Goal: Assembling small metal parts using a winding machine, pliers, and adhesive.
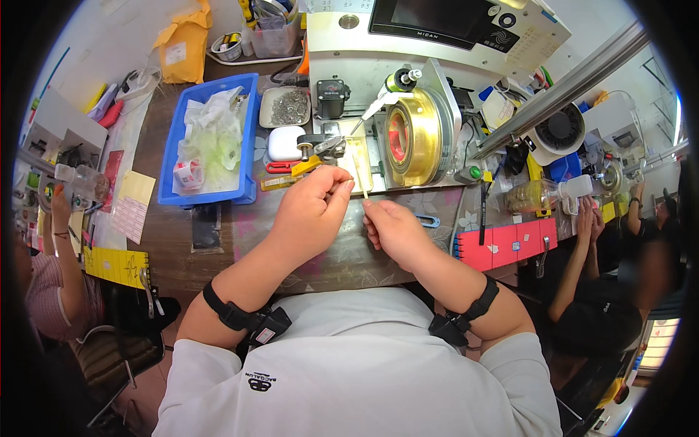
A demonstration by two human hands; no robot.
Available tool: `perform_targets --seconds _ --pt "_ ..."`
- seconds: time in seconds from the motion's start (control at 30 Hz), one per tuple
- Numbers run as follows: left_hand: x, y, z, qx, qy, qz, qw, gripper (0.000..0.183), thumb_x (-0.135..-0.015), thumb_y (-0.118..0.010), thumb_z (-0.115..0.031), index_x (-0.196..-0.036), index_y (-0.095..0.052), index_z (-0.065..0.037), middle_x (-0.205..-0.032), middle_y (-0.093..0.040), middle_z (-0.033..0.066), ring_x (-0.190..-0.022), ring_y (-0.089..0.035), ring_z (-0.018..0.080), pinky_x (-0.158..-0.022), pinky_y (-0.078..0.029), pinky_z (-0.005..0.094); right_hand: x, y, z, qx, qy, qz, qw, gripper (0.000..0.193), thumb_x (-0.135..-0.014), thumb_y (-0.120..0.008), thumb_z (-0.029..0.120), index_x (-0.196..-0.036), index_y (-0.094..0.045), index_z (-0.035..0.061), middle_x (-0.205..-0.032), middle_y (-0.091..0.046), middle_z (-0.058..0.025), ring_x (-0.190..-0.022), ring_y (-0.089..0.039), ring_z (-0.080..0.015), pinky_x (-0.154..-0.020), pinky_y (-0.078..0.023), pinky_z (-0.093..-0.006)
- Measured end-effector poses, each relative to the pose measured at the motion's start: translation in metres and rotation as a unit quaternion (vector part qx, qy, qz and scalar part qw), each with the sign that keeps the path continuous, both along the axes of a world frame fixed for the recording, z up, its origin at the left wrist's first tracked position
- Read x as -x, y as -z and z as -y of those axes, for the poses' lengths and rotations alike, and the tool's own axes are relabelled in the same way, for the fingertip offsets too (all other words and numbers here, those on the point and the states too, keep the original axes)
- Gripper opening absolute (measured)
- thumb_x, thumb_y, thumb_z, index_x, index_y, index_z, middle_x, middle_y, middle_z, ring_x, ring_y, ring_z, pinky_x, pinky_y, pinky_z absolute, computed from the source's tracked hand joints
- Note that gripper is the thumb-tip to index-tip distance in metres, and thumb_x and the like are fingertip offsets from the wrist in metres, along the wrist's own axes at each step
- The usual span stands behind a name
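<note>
Thin pale-yellow strip (364, 185): lower end pinched in right hand's (395, 227) fingertips, near glossy gold tape roll (425, 138). Left hand (317, 202): thumb and fingertips pressed together beside strip; contents cannot be told. Dark wood-patterned tabletop (342, 261): open between forearms, to curved front edge.

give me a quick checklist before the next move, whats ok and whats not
1. Right hand has its fingertips at the near end of the pale strip: ok.
2. Left hand also grips that strip: cannot tell, its fingers hide any contact.
3. Roll of gold tape stands on its edge: ok.
4. Screen lit: not ok, the part in view looks dark.
5. Blue tray is apart from both hands: ok.
</note>
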State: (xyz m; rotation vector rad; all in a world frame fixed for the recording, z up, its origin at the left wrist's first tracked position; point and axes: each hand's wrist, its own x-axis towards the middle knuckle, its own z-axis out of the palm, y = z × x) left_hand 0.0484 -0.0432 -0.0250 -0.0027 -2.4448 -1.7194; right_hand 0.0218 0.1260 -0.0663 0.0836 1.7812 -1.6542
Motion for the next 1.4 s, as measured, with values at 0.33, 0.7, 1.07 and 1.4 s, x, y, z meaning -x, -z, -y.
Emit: perform_targets --seconds 0.33,0.7,1.07,1.4 --pt "-0.002 0.002 -0.003 0.021 -0.02 -0.005 1.0 0.01 -0.089 -0.058 -0.011 -0.091 -0.058 -0.001 -0.07 -0.059 0.0079 -0.06 -0.054 0.0152 -0.057 -0.043 0.0295 -0.013 -0.021 -0.016 -0.11 -0.049 -0.252 0.96 0.035 -0.094 -0.052 0.029 -0.07 -0.054 0.0037 -0.057 -0.048 0.0004 -0.051 -0.045 -0.0104 -0.049 -0.037 -0.0278" --pt "0.003 0.012 -0.001 -0.002 -0.033 0.001 0.999 0.011 -0.089 -0.058 -0.012 -0.091 -0.058 -0.001 -0.07 -0.056 0.0058 -0.062 -0.051 0.015 -0.058 -0.042 0.0289 -0.033 -0.045 -0.021 -0.086 -0.07 -0.465 0.878 0.022 -0.086 -0.059 0.01 -0.066 -0.053 0.0018 -0.059 -0.048 -0.01 -0.055 -0.046 -0.0264 -0.052 -0.037 -0.0364" --pt "0.003 0.018 0.005 -0.024 -0.033 -0.007 0.999 0.01 -0.089 -0.059 -0.012 -0.089 -0.059 -0.001 -0.069 -0.053 0.0018 -0.062 -0.046 0.0094 -0.056 -0.039 0.0259 -0.039 -0.041 -0.023 -0.123 -0.105 -0.485 0.86 0.023 -0.085 -0.061 0.011 -0.065 -0.053 0.0021 -0.06 -0.049 -0.0116 -0.056 -0.049 -0.0289 -0.053 -0.038 -0.0376" --pt "0.001 0.016 0.006 -0.026 -0.032 -0.013 0.999 0.01 -0.09 -0.059 -0.011 -0.092 -0.059 -0.001 -0.07 -0.054 0.0017 -0.062 -0.047 0.0091 -0.057 -0.04 0.0251 -0.024 -0.021 -0.015 -0.178 -0.089 -0.345 0.917 0.035 -0.09 -0.056 0.023 -0.067 -0.055 -0.0026 -0.063 -0.052 -0.0165 -0.058 -0.05 -0.0308 -0.056 -0.04 -0.0388"
